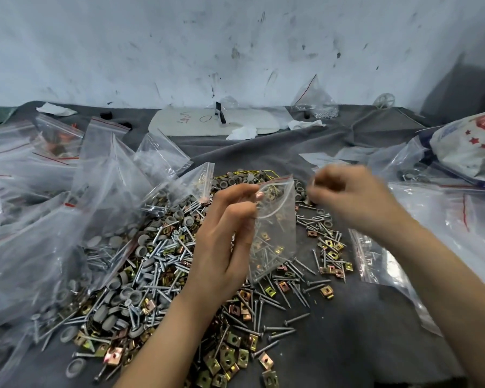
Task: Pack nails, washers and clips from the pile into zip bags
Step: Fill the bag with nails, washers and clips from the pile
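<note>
A wide pile (163, 264) of steel nails, grey washers and brass-coloured clips covers the grey cloth in the middle. My left hand (224, 242) holds a small clear zip bag (275, 231) upright above the pile, pinching its left edge near the open red-striped mouth. Some nails and a few clips lie in the bag's bottom. My right hand (350, 197) is blurred, just right of the bag's mouth, fingers curled together; whether it holds small parts I cannot tell.
Many filled zip bags (53, 208) are heaped on the left. More clear bags (420, 247) lie on the right under my right forearm. A printed white sack (471, 147) sits far right. A white board (216, 121) and a scuffed wall stand behind.
</note>
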A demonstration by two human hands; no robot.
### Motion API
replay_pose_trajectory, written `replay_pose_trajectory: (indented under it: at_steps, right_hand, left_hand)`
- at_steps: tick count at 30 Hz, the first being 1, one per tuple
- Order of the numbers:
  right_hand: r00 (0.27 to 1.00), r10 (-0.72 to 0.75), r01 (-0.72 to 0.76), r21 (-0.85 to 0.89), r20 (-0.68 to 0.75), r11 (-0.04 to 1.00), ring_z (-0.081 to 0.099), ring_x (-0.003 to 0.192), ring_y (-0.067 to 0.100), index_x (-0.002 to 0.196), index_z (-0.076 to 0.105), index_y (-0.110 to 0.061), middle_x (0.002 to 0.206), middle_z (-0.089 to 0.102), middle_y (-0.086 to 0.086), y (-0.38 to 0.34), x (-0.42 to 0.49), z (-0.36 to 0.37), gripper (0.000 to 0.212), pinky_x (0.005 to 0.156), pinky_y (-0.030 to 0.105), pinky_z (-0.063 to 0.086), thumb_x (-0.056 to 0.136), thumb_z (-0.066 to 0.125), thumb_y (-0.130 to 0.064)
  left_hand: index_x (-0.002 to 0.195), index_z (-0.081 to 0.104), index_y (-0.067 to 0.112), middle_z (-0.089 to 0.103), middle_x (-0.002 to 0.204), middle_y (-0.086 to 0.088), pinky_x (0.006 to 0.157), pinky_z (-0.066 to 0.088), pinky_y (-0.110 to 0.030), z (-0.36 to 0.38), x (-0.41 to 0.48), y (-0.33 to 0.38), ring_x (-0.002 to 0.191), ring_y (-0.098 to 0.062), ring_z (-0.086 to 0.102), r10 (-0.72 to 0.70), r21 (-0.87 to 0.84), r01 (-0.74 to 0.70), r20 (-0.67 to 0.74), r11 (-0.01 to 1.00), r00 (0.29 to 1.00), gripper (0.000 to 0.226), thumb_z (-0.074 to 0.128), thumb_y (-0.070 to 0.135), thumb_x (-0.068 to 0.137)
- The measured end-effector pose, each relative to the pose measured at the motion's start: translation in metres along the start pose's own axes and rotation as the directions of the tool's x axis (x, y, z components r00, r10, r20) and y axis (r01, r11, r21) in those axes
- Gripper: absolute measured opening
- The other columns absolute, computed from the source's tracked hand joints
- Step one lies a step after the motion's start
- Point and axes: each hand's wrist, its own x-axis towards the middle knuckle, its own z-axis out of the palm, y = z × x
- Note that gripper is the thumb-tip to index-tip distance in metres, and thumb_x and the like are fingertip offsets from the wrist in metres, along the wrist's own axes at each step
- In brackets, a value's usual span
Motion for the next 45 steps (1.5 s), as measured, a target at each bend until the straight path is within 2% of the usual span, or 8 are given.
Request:
replay_pose_trajectory:
  at_steps: [3, 6, 10, 16, 19, 23, 36, 45]
  right_hand:
    - [0.954, -0.227, 0.274, 0.269, -0.195, 0.923, 0.059, 0.061, 0.015, 0.082, 0.068, -0.019, 0.072, 0.068, 0.001, -0.037, -0.002, -0.019, 0.009, 0.058, 0.025, 0.047, 0.089, 0.063, -0.02]
    - [0.917, -0.363, 0.394, 0.233, -0.164, 0.889, 0.061, 0.07, 0.004, 0.085, 0.068, -0.02, 0.076, 0.067, -0.009, -0.061, -0.007, -0.011, 0.005, 0.063, 0.02, 0.047, 0.088, 0.065, -0.019]
    - [0.925, -0.379, 0.38, 0.013, -0.029, 0.925, 0.052, 0.11, 0.007, 0.092, 0.071, -0.021, 0.106, 0.063, -0.006, -0.054, -0.008, 0.0, 0.009, 0.095, 0.022, 0.04, 0.085, 0.068, -0.025]
    - [0.954, -0.179, 0.202, 0.077, -0.24, 0.976, 0.061, 0.084, 0.007, 0.09, 0.069, -0.02, 0.089, 0.066, -0.006, -0.009, -0.003, -0.004, 0.007, 0.072, 0.014, 0.047, 0.087, 0.066, -0.015]
    - [1.0, -0.012, 0.015, -0.117, 0.028, 0.993, 0.059, 0.076, 0.007, 0.09, 0.07, -0.019, 0.08, 0.064, -0.008, 0.021, -0.004, 0.01, 0.006, 0.071, 0.017, 0.045, 0.086, 0.067, -0.015]
    - [0.972, 0.061, 0.01, -0.303, 0.225, 0.953, 0.054, 0.077, 0.007, 0.091, 0.071, -0.016, 0.077, 0.058, -0.009, 0.049, -0.015, 0.042, 0.006, 0.068, 0.019, 0.036, 0.086, 0.067, -0.017]
    - [0.952, -0.054, 0.14, -0.273, 0.301, 0.952, 0.055, 0.097, 0.021, 0.097, 0.071, -0.015, 0.093, 0.052, 0.0, 0.033, 0.016, 0.09, 0.012, 0.084, 0.03, 0.043, 0.09, 0.062, -0.018]
    - [0.974, 0.044, -0.059, 0.063, 0.221, 0.996, 0.059, 0.088, 0.014, 0.097, 0.064, -0.013, 0.094, 0.065, 0.003, 0.038, 0.015, 0.081, 0.013, 0.08, 0.026, 0.05, 0.088, 0.062, -0.003]
  left_hand:
    - [0.102, 0.051, 0.011, 0.055, 0.125, -0.009, 0.091, 0.048, -0.04, 0.0, -0.001, -0.001, 0.114, -0.029, 0.059, 0.009, -0.005, -0.009, 0.001, 1.0, 1.0, 0.018, 0.038, 0.023, 0.105]
    - [0.102, 0.052, 0.01, 0.054, 0.125, -0.01, 0.091, 0.05, -0.047, 0.002, -0.001, -0.001, 0.114, -0.032, 0.059, 0.0, -0.026, 0.001, 0.005, 1.0, 1.0, 0.018, 0.038, 0.022, 0.105]
    - [0.104, 0.052, 0.011, 0.054, 0.128, -0.008, 0.092, 0.049, -0.043, 0.001, -0.001, -0.001, 0.115, -0.03, 0.058, 0.008, -0.016, -0.007, 0.002, 1.0, 1.0, 0.018, 0.038, 0.023, 0.105]
    - [0.102, 0.05, 0.012, 0.053, 0.126, -0.01, 0.094, 0.049, -0.045, 0.002, -0.002, -0.002, 0.115, -0.035, 0.059, -0.027, -0.016, 0.027, -0.031, 1.0, 0.999, 0.019, 0.038, 0.026, 0.105]
    - [0.101, 0.05, 0.013, 0.054, 0.124, -0.009, 0.094, 0.049, -0.039, 0.002, -0.001, -0.002, 0.115, -0.03, 0.059, -0.037, 0.011, 0.039, -0.101, 0.999, 0.994, 0.022, 0.037, 0.03, 0.105]
    - [0.103, 0.05, 0.015, 0.053, 0.125, -0.007, 0.094, 0.049, -0.042, -0.002, 0.001, -0.004, 0.114, -0.035, 0.059, -0.07, 0.028, 0.078, -0.222, 0.997, 0.973, 0.021, 0.036, 0.031, 0.104]
    - [0.101, 0.049, 0.014, 0.054, 0.125, 0.006, 0.092, 0.047, -0.054, -0.005, 0.001, -0.005, 0.115, -0.04, 0.057, -0.059, 0.072, 0.082, -0.28, 0.994, 0.958, 0.012, 0.037, 0.013, 0.1]
    - [0.102, 0.048, 0.015, 0.053, 0.124, 0.004, 0.09, 0.048, -0.054, -0.005, 0.002, -0.003, 0.114, -0.037, 0.058, -0.056, 0.074, 0.078, -0.26, 0.994, 0.964, 0.014, 0.037, 0.023, 0.104]
